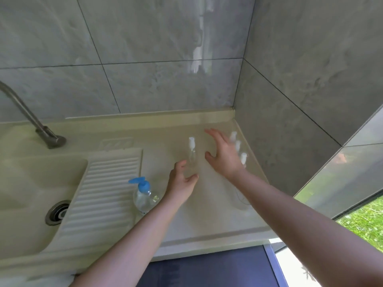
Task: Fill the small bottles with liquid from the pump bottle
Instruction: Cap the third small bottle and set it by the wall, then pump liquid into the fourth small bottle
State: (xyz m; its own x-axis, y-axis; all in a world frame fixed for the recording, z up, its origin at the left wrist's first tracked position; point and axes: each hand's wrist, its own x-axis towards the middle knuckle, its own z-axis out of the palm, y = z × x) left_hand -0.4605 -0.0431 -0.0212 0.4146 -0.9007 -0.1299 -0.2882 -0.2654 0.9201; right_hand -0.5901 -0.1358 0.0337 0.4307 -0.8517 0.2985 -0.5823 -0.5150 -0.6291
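Note:
A clear pump bottle with a blue pump head stands on the cream counter, beside the ribbed drainboard. One small clear bottle with a white cap stands upright in the middle of the counter. My left hand is open right beside its base, thumb and fingers spread on either side; contact is unclear. My right hand hovers open to the right of that bottle. Three more small white-capped bottles stand behind my right hand near the wall, partly hidden by it.
A sink basin with a metal drain lies at the left, its ribbed drainboard beside it. A metal faucet rises at the back left. Grey tiled walls close the back and right. A clear round object lies under my right forearm.

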